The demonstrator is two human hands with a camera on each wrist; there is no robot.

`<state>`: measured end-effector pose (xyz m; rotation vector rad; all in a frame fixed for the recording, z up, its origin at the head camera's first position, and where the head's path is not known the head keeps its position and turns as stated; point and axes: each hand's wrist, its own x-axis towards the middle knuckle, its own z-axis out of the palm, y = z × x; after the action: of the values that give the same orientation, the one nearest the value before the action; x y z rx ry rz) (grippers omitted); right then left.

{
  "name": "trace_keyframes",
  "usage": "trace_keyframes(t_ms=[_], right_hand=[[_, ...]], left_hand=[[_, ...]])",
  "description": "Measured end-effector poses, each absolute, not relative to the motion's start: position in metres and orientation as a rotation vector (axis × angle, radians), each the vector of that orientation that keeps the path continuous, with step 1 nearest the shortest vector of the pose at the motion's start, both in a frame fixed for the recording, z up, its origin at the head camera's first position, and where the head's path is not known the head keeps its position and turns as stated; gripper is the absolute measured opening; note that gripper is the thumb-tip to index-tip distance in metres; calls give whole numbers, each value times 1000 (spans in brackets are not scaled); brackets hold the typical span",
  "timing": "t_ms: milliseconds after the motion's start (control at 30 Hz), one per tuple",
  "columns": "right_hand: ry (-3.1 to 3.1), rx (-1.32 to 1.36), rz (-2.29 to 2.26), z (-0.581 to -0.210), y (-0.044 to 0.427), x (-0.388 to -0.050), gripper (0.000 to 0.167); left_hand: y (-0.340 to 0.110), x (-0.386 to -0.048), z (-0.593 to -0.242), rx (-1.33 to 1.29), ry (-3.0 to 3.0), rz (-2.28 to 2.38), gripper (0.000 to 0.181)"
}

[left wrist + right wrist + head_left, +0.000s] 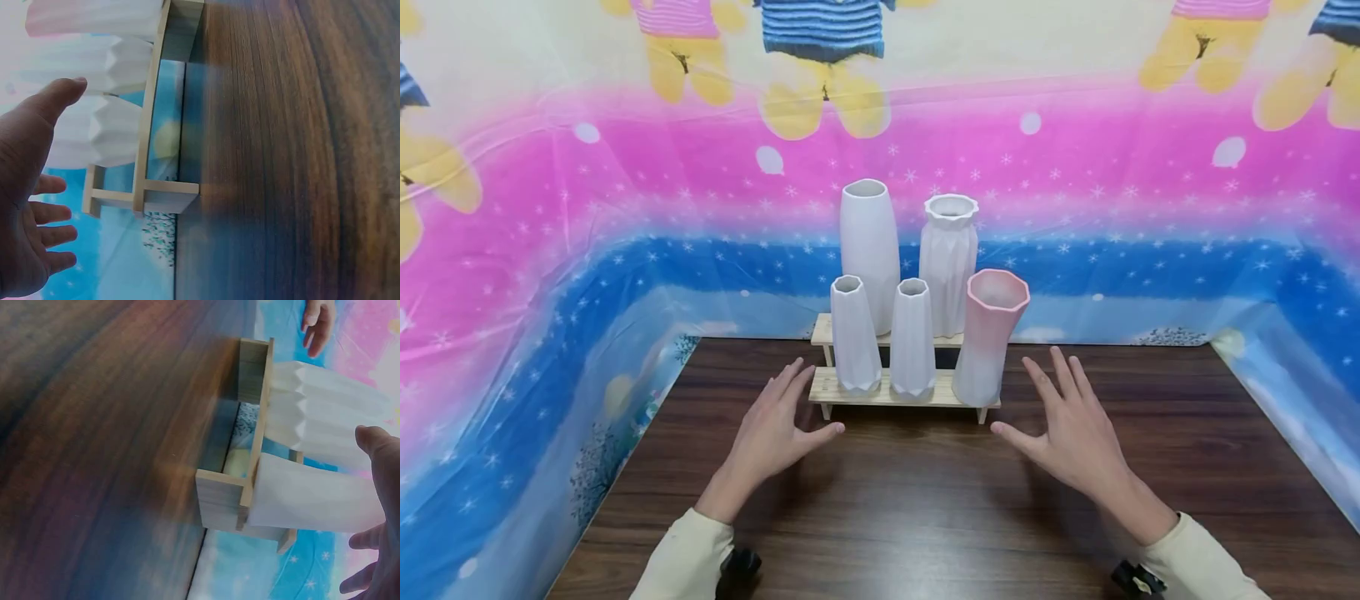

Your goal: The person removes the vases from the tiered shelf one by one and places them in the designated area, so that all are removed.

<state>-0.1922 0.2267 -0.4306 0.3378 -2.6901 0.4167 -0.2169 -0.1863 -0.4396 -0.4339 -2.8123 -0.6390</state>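
A two-tier wooden stand [943, 388] bears several vases. On its front step are two slim white fluted vases, the left one [855, 337] and the middle one [913, 342], and a pink-to-white vase [991, 342] at the right end. Behind them rise a tall smooth white vase [871, 250] and a white vase with a ruffled rim [950, 267]. My left hand [778, 425] hovers by the stand's left end, fingers spread, holding nothing. Near the pink vase, apart from it, my right hand [1071, 425] is likewise spread and holds nothing.
The stand sits toward the back of a dark wooden table [910, 517]. A printed cloth [700, 192] in pink, blue and cream hangs behind and along both sides. Dark straps [1138, 577] show at the sleeve cuffs.
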Motion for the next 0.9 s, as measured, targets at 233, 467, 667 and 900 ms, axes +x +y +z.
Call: trace_keyframes(t_ms=[233, 467, 667, 900], right_hand=[[-2708, 326, 531, -415, 222, -203, 105], [-2719, 314, 661, -397, 216, -217, 104], [-2694, 327, 780, -384, 211, -232, 105], [-2723, 251, 967, -373, 207, -243, 109]], left_hand=[[-187, -239, -446, -366, -2848, -808, 101], [-188, -259, -453, -341, -2892, -852, 106], [-188, -271, -458, -344, -2916, -911, 106], [-185, -279, -462, -376, -2938, -1025, 105]])
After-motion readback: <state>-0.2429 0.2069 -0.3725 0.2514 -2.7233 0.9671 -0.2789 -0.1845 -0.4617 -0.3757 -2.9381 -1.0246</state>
